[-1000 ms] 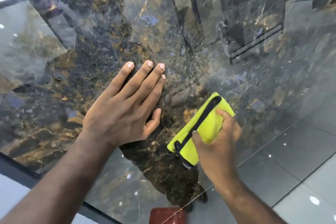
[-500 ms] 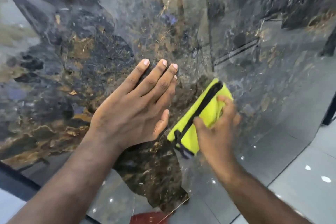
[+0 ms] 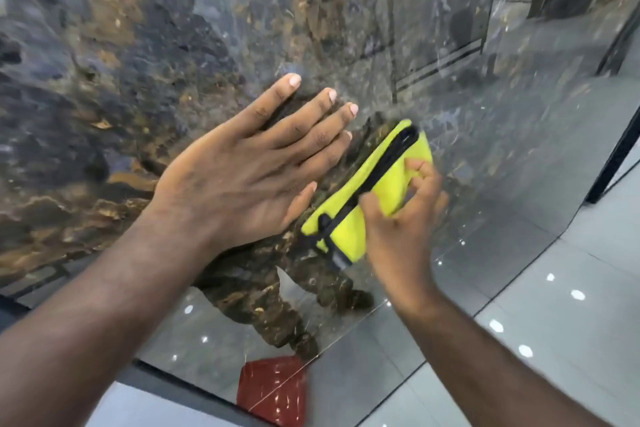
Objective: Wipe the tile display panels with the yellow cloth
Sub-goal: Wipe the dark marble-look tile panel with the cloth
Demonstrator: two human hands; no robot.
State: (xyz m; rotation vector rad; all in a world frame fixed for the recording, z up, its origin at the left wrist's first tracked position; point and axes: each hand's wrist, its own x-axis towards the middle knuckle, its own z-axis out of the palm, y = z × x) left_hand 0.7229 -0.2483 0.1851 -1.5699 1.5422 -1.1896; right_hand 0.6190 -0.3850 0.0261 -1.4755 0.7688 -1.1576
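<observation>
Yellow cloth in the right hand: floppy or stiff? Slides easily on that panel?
Probably floppy: the yellow cloth bunches and folds under the right hand. Likely light: a loose pinch holds it. Should slide easily: the tile panel looks glossy and reflective.

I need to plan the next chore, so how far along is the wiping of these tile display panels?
Done: hard to say; the dark marbled panel shines all over, with no visible edge between wiped and unwiped. In hand: the right hand grips the yellow cloth against its lower part, the left hand flat beside it. Left: likely the panels farther right, which the cloth is not touching.
</observation>
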